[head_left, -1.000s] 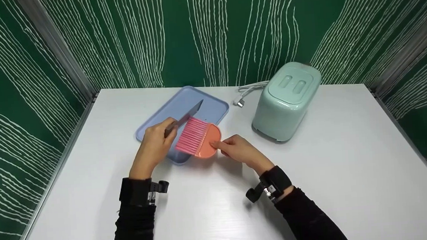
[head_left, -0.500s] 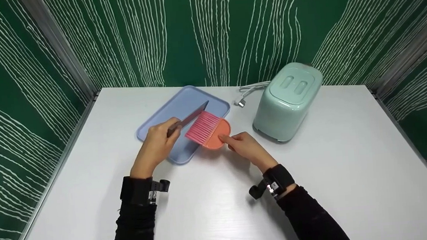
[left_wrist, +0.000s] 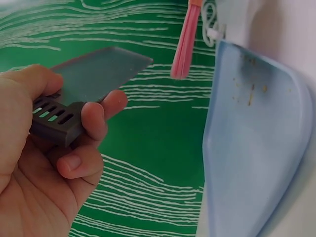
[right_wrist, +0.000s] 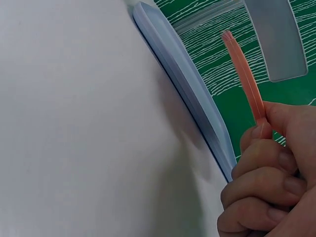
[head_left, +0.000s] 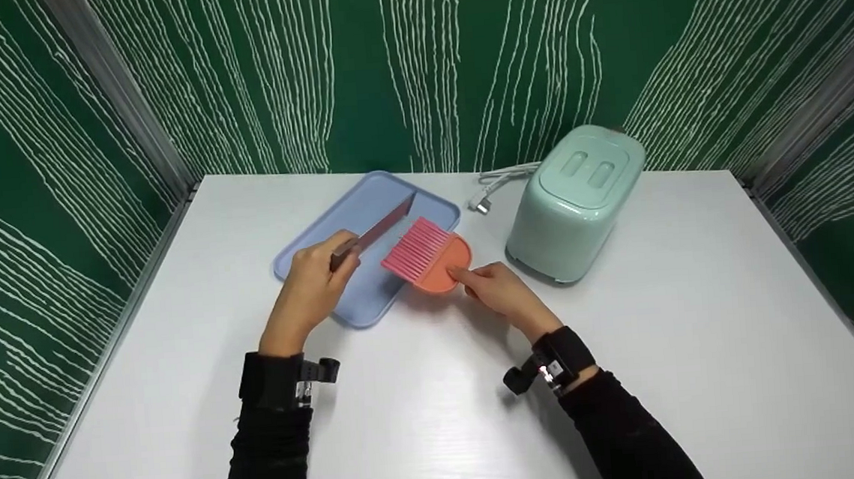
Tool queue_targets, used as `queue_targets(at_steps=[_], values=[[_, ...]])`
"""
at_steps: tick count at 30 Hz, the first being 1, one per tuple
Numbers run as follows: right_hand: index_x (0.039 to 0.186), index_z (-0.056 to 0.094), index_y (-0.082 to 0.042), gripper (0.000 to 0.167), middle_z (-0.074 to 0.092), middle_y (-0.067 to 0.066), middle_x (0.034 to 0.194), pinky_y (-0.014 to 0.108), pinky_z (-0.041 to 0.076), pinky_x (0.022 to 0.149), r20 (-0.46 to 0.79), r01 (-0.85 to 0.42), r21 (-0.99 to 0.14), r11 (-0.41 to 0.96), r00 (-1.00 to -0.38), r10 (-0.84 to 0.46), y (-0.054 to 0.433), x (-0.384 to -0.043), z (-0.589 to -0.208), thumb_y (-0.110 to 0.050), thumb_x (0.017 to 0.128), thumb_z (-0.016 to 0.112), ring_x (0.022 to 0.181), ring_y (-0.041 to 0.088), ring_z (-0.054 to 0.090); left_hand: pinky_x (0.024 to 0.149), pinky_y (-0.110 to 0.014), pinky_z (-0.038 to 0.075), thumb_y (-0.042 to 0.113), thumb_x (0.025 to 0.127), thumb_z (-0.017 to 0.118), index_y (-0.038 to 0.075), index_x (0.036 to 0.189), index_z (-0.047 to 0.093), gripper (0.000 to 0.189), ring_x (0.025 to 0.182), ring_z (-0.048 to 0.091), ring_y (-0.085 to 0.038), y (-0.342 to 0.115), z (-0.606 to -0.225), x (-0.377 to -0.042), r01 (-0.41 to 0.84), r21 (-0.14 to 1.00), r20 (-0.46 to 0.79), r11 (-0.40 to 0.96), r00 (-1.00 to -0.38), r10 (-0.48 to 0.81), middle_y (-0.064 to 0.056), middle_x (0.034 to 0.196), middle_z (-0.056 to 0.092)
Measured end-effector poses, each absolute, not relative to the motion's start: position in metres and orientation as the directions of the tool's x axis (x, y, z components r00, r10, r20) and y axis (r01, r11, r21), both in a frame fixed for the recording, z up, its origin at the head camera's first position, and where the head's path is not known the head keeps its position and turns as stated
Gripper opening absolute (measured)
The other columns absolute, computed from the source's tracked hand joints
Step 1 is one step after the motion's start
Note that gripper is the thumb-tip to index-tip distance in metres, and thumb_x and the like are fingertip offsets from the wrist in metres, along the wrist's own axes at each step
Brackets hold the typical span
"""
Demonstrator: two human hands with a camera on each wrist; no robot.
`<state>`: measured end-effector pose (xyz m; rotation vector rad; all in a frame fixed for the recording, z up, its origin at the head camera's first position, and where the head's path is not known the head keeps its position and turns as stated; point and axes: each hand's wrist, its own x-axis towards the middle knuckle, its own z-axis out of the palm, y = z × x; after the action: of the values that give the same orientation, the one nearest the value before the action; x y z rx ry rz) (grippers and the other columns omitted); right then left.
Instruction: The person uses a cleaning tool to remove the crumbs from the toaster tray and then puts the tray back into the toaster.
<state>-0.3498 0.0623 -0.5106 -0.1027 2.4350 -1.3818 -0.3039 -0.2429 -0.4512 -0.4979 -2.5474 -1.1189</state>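
Note:
My left hand (head_left: 317,277) grips a knife (head_left: 388,222) by its dark, slotted handle. Its broad flat blade points up and right over the blue tray (head_left: 361,315) in the head view. Thumb and fingers of my right hand (head_left: 496,287) pinch the orange handle of a small brush (head_left: 444,268) with pink bristles. The bristles (left_wrist: 183,47) hang above the tray's right edge, pointing toward the knife but apart from it. Small brown crumbs (left_wrist: 251,94) lie on the tray in the left wrist view. In the right wrist view the brush shows edge-on beside the knife blade (right_wrist: 279,44).
A mint-green toaster (head_left: 575,206) stands at the back right of the white table (head_left: 425,427). Its white cord and plug (head_left: 482,204) lie between it and the tray. Green walls with white wavy lines (head_left: 415,67) border the table behind and at the sides.
The brush has shifted right and a little away from me, off the blade and toward the tray's right edge. The knife's blade has turned to show more of its flat side.

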Motion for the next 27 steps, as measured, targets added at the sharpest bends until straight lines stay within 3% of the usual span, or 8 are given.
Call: queue_targets(at_steps=[9,17,27], values=[[0.057,0.045,-0.021,0.062,0.033,-0.01,0.054,0.028,0.023,0.053,-0.222,0.067,-0.836,0.545,-0.949,-0.224,0.065,-0.345,-0.508,-0.058,0.103,0.063,0.053,0.01,0.03,0.069,-0.039,0.054,0.014,0.11,0.059,0.005,0.11,0.07,0.014,0.079,0.075,-0.026,-0.246,-0.454,-0.306,0.428,0.625,0.447,0.653,-0.882,0.15,-0.014,0.089,0.079],[0.057,0.046,-0.022,0.062,0.035,-0.009,0.055,0.027,0.025,0.055,-0.202,0.05,-0.837,0.544,-0.954,-0.223,0.071,-0.339,-0.503,-0.059,0.103,0.063,0.054,0.011,0.032,0.06,-0.028,0.05,0.015,0.111,0.059,0.005,0.109,0.071,0.016,0.062,0.064,-0.014,-0.248,-0.458,-0.308,0.398,0.655,0.44,0.642,-0.892,0.104,-0.01,0.084,0.077],[0.057,0.046,-0.021,0.062,0.035,-0.009,0.057,0.026,0.023,0.054,-0.163,0.019,-0.844,0.535,-0.961,-0.224,0.09,-0.333,-0.504,-0.058,0.103,0.065,0.054,0.011,0.03,0.061,-0.026,0.052,0.019,0.113,0.056,0.007,0.106,0.07,0.019,0.062,0.065,-0.014,-0.247,-0.458,-0.308,0.357,0.691,0.398,0.629,-0.914,0.081,-0.009,0.086,0.078]])
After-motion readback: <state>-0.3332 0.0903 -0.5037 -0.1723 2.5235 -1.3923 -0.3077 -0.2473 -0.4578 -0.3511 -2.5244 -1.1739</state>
